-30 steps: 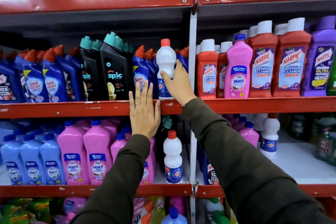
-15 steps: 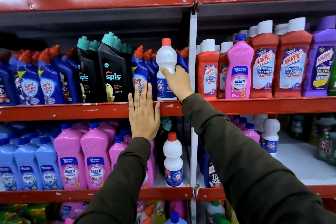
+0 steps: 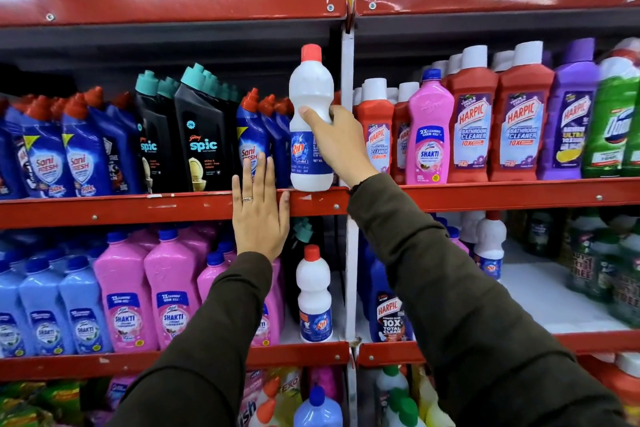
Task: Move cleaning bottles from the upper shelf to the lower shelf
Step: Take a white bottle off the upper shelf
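A white bottle with a red cap and blue label [image 3: 310, 104] stands upright at the front right corner of the upper shelf [image 3: 173, 208], lifted slightly or at the lip. My right hand [image 3: 341, 146] is wrapped around its middle. My left hand [image 3: 259, 215] lies flat with fingers spread against the red front edge of that shelf, holding nothing. A matching white bottle [image 3: 313, 291] stands on the lower shelf [image 3: 294, 355] directly below.
Blue, black and teal-capped bottles [image 3: 194, 135] fill the upper shelf to the left. Pink bottles [image 3: 169, 288] and light blue ones crowd the lower shelf. A white upright post [image 3: 348, 114] separates the right bay, with red Harpic bottles [image 3: 471, 132] there.
My right hand has closed further round the white bottle and drawn it forward to the shelf's front edge. The left hand stays pressed on the shelf edge.
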